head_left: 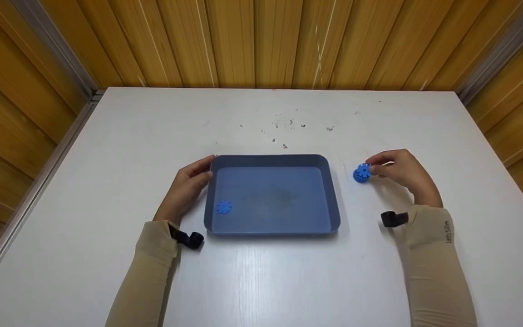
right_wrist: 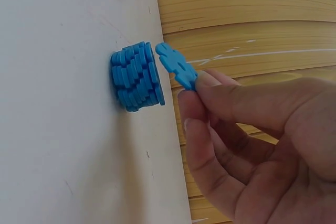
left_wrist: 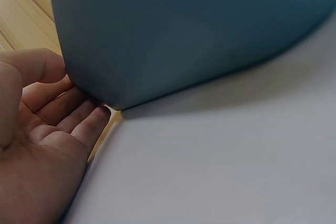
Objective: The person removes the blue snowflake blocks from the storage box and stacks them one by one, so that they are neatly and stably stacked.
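A shallow blue-grey tray [head_left: 273, 235] sits on the table with one blue notched disc [head_left: 224, 207] lying flat inside at its left. My left hand [head_left: 185, 187] rests its fingertips against the outside of the tray near the back left corner. In the left wrist view the hand's fingers [left_wrist: 90, 128] look nearly straight beside the tray wall [left_wrist: 173, 40]. Between thumb and finger, my right hand [head_left: 404, 175] pinches a blue notched disc [right_wrist: 177, 65]. Just beside that disc, a stack of similar blue discs [right_wrist: 135, 77] stands on the table.
The white table [head_left: 266, 281] carries small dark marks behind the tray. Wood-look panels [head_left: 275, 45] rise along its back and sides. A black wrist camera [head_left: 393, 219] sticks out from the right sleeve, and another [head_left: 192, 240] from the left.
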The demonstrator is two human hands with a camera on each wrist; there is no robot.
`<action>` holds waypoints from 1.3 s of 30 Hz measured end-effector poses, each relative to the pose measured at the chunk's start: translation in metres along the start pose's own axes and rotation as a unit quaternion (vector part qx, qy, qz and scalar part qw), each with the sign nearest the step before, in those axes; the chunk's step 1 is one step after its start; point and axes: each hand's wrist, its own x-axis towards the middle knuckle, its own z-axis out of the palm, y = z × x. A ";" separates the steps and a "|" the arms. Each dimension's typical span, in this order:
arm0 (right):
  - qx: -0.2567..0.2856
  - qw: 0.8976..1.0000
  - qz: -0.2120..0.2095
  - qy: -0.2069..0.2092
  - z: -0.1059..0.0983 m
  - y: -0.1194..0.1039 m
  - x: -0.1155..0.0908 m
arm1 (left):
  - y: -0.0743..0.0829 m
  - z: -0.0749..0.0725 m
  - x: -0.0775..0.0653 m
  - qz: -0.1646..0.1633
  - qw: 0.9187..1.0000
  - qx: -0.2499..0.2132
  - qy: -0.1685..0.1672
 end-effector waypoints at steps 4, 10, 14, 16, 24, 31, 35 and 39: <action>-0.007 1.000 -0.006 -0.002 -0.001 0.001 0.000 | 0.001 0.001 0.000 0.005 1.000 -0.007 0.000; -0.011 1.000 -0.010 -0.003 0.000 0.001 0.000 | 0.001 0.001 0.000 -0.002 1.000 -0.014 0.004; -0.014 1.000 -0.013 -0.003 0.001 0.002 -0.001 | 0.000 0.000 0.001 -0.003 1.000 -0.018 0.004; -0.014 1.000 -0.012 -0.004 0.001 0.002 -0.001 | 0.000 0.000 0.001 -0.002 1.000 -0.020 0.002; -0.014 1.000 -0.005 -0.008 0.001 0.002 -0.001 | 0.000 -0.001 0.000 0.001 1.000 -0.020 0.000; -0.017 1.000 -0.008 -0.006 0.001 0.004 -0.001 | 0.000 -0.001 -0.001 0.002 0.999 -0.030 -0.011; -0.018 1.000 -0.008 -0.008 0.001 0.004 0.000 | 0.001 -0.001 -0.002 0.006 0.999 -0.030 -0.017; -0.018 1.000 -0.002 -0.010 0.001 0.003 0.001 | 0.001 0.000 -0.002 0.007 1.000 -0.026 -0.015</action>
